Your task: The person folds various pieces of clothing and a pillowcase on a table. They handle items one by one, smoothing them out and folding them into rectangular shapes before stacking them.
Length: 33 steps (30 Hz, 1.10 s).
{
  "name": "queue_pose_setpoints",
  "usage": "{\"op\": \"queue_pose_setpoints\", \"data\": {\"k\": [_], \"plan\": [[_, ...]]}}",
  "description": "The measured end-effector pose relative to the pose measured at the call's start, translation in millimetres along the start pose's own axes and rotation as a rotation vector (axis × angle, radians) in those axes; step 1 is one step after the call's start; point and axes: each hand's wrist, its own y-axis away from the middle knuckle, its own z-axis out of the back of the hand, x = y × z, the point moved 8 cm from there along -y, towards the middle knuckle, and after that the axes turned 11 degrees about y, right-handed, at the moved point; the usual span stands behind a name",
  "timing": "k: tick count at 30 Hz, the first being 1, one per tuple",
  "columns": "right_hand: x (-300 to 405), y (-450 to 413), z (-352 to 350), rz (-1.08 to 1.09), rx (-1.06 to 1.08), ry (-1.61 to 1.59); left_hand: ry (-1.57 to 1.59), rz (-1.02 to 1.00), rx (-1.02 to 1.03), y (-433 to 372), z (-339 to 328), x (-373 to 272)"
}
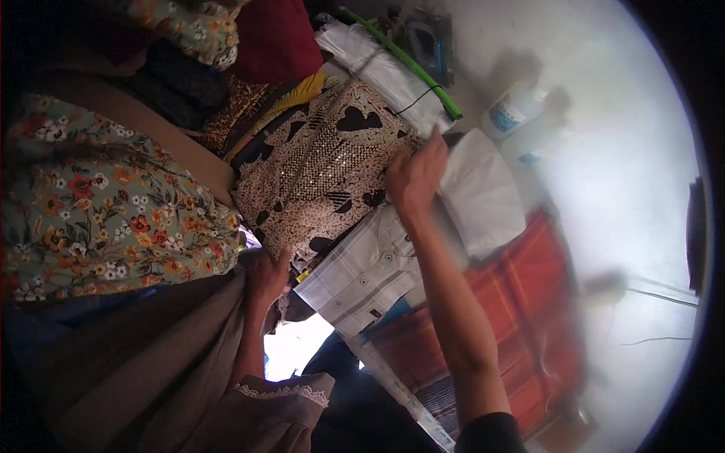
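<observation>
A folded garment [340, 153] with a speckled beige print, black heart shapes and a sequinned band lies in front of me. At its lower left corner is my left hand [266, 280], the thumb against the cloth; whether the fingers grip it is hidden. My right hand [416, 175] is at the garment's right edge, fingers apart and slightly bent, with nothing seen in it. Below the garment lies a folded pale plaid shirt [362, 277] with buttons. A brown cloth [170, 351] with lace trim covers part of my left forearm.
Flowered fabric [113, 204] fills the left side, and red cloth [277, 42] is above. Clear plastic bags [374, 62] and a green stick [402, 59] lie at the top. White cloth [481, 192], a plastic bottle [512, 110] and an orange-red checked cloth [510, 317] are at right.
</observation>
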Motion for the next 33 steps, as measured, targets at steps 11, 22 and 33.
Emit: {"op": "queue_pose_setpoints", "data": {"k": [11, 22, 33], "plan": [[40.7, 31.1, -53.6, 0.467, 0.341, 0.341, 1.330, -0.140, 0.091, -73.2, 52.7, -149.3], [78.9, -78.9, -86.3, 0.163, 0.636, 0.163, 1.303, 0.041, 0.000, -189.7, 118.8, -71.3], [126.6, -172.3, -274.3, -0.229, 0.972, -0.591, 1.051, 0.275, 0.195, -268.3, 86.5, -93.5]]}}
